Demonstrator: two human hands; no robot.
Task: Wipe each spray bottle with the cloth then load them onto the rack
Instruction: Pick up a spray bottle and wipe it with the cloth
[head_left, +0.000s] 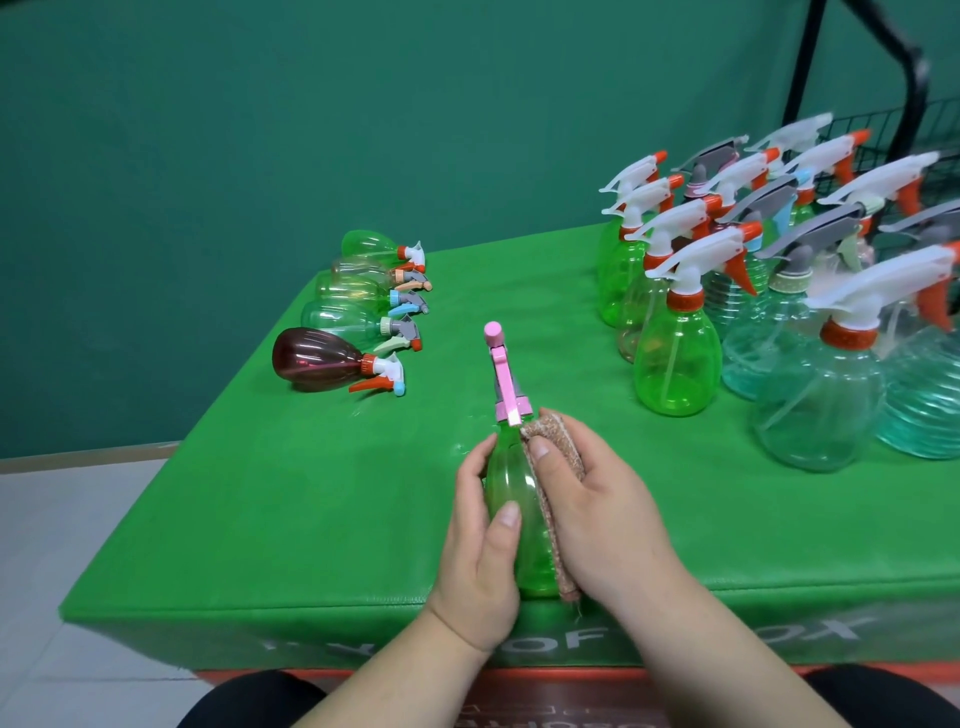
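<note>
A green spray bottle (511, 499) with a pink trigger head lies lengthwise over the near part of the green table (311, 493), nozzle pointing away from me. My left hand (480, 525) grips its left side, thumb on top. My right hand (587, 499) holds a folded brown cloth (553, 467) against the bottle's right side. Several upright spray bottles (675, 332) stand grouped at the right. A black wire rack (904, 135) shows at the far right behind them.
Several spray bottles lie on their sides in a row at the table's far left, the nearest a dark red one (317, 359). A green wall rises behind. Pale floor shows left of the table.
</note>
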